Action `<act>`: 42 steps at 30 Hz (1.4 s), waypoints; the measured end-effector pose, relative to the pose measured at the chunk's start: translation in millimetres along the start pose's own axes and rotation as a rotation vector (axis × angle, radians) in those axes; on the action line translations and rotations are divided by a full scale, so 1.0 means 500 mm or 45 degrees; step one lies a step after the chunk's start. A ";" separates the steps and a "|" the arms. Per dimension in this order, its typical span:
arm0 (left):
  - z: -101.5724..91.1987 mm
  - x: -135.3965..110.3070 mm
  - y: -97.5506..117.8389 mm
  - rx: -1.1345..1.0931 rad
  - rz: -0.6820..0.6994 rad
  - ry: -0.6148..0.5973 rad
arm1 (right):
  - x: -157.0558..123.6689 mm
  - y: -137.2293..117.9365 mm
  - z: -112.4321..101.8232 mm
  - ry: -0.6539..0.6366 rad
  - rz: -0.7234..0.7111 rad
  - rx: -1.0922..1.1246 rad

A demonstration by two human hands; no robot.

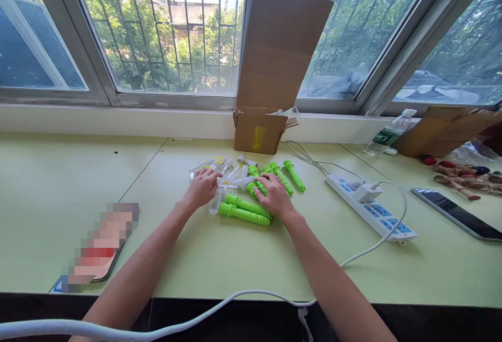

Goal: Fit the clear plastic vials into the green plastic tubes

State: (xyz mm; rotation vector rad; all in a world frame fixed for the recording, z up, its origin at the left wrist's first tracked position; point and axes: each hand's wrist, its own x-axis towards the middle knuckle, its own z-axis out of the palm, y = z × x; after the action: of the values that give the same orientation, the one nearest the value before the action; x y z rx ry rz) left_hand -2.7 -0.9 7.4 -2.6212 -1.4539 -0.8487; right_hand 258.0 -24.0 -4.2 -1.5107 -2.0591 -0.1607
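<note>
Several bright green ribbed plastic tubes (245,213) lie in a loose pile on the pale green table (219,258), mixed with several clear plastic tubes (216,199). My left hand (203,187) rests palm down on the clear tubes, fingers curled over them. My right hand (275,195) lies flat on the green tubes with fingers spread, touching one near its ribbed end. Another green tube (294,175) lies apart at the right of the pile. Whether either hand grips a piece is hidden under the fingers.
An open cardboard box (259,130) stands behind the pile against the window sill. A white power strip (374,211) with a plugged charger and cable lies to the right, a phone (457,213) beyond it. A blurred object (102,245) lies left; a plastic bottle (388,134) lies far right.
</note>
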 end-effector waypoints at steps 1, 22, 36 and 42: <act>-0.001 -0.001 -0.009 0.041 -0.018 -0.004 | 0.000 0.001 0.001 0.000 -0.001 -0.001; -0.023 0.000 -0.026 0.155 0.011 0.038 | -0.001 0.003 0.001 0.011 0.010 0.015; 0.011 0.003 0.051 -0.409 -0.014 0.194 | 0.003 -0.053 -0.008 0.160 -0.246 0.328; 0.019 -0.001 0.069 -0.495 0.027 0.163 | 0.001 -0.066 0.004 0.100 -0.273 0.363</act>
State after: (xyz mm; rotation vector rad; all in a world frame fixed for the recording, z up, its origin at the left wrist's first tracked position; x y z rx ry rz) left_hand 28.6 -17.8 7.1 -2.7665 -1.3410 -1.3941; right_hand 227.4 -34.2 2.2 -1.0971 -2.0763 -0.0060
